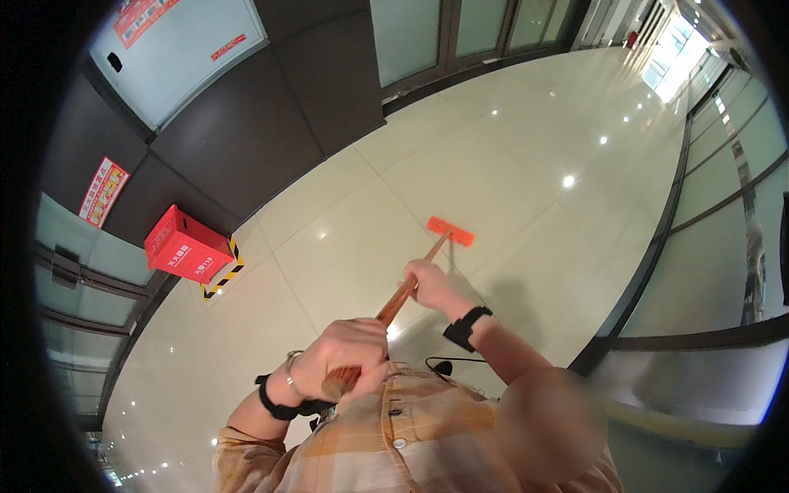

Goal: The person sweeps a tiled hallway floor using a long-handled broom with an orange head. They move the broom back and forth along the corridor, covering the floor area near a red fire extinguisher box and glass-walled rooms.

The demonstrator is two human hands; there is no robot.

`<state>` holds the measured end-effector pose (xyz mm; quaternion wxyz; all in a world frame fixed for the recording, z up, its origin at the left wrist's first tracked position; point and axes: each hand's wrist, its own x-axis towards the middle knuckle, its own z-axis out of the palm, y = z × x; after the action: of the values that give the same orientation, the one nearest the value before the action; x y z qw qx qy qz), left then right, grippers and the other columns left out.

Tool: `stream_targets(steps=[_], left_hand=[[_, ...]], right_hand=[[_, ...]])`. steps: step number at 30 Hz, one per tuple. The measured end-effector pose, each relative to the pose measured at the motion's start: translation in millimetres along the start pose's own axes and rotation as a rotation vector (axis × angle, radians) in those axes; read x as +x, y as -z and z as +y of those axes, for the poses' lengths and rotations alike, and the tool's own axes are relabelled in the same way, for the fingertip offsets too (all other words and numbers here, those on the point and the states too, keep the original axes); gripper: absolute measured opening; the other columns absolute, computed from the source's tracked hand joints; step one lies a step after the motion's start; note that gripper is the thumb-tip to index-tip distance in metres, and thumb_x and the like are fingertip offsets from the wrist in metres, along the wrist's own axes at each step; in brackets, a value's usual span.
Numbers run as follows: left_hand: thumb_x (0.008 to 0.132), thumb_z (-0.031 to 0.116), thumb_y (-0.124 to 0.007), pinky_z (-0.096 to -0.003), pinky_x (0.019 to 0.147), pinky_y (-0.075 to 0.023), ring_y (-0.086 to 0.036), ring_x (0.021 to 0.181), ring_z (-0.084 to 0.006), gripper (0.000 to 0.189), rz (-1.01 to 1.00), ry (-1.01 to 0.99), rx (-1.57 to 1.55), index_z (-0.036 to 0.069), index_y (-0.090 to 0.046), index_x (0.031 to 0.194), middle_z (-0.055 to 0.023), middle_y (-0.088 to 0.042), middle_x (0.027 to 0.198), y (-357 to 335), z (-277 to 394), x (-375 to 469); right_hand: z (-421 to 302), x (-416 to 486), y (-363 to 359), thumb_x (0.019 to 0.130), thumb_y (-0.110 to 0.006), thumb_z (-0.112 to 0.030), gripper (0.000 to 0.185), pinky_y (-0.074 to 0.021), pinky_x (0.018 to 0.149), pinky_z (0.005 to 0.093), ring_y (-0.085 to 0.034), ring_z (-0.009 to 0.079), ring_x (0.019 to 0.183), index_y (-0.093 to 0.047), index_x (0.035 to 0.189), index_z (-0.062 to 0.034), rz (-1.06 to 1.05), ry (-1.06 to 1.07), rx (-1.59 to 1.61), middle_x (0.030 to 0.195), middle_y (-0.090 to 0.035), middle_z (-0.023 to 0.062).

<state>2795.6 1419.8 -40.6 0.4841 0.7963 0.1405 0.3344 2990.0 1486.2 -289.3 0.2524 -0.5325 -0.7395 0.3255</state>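
A long-handled push broom slants away from my body, its wooden handle (pixel 394 303) running up to an orange brush head (pixel 451 231) on the floor. My left hand (pixel 345 352) is wrapped around the handle close to its upper end, just in front of my shirt. Farther down the shaft, my right hand (pixel 429 286) grips it as well. The round butt of the handle sticks out below my left fist. How the bristles meet the tiles is too small to make out.
Glossy cream floor tiles (pixel 345 246) run along a corridor. On the left, a red box (pixel 191 246) stands inside black-and-yellow floor tape (pixel 223 280), against a dark wall panel (pixel 246 98). Framed glass panels (pixel 678 271) line the right side. A thin black cable (pixel 456 358) shows near my waist.
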Motion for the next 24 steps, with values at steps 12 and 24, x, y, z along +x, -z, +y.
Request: stream_targets(steps=[12,24], left_hand=[[0.069,-0.007,-0.061,-0.0336,0.051,-0.0399,-0.045,0.046,-0.0241,0.027,0.145,-0.132,0.150,0.007,-0.041,0.057,-0.0037,-0.043,0.052,26,37,30],[0.064,0.018,-0.078,-0.0374,0.080,-0.0443,-0.055,0.099,-0.0278,0.052,-0.129,-0.258,-0.052,0.006,-0.053,0.108,-0.0084,-0.060,0.103,-76,-42,96]], right_hand=[[-68,20,6,0.083,-0.060,-0.013,0.007,-0.0453,0.063,0.0414,-0.060,0.0348,0.073,-0.061,0.078,-0.0080,-0.023,0.039,0.285,0.076,-0.063,0.0138],[-192,-163,149,0.090,-0.060,-0.027,0.022,-0.0456,0.078,0.0316,-0.053,0.0167,0.074,-0.053,0.086,-0.0065,0.409,-0.216,0.201,0.083,-0.055,0.0029]])
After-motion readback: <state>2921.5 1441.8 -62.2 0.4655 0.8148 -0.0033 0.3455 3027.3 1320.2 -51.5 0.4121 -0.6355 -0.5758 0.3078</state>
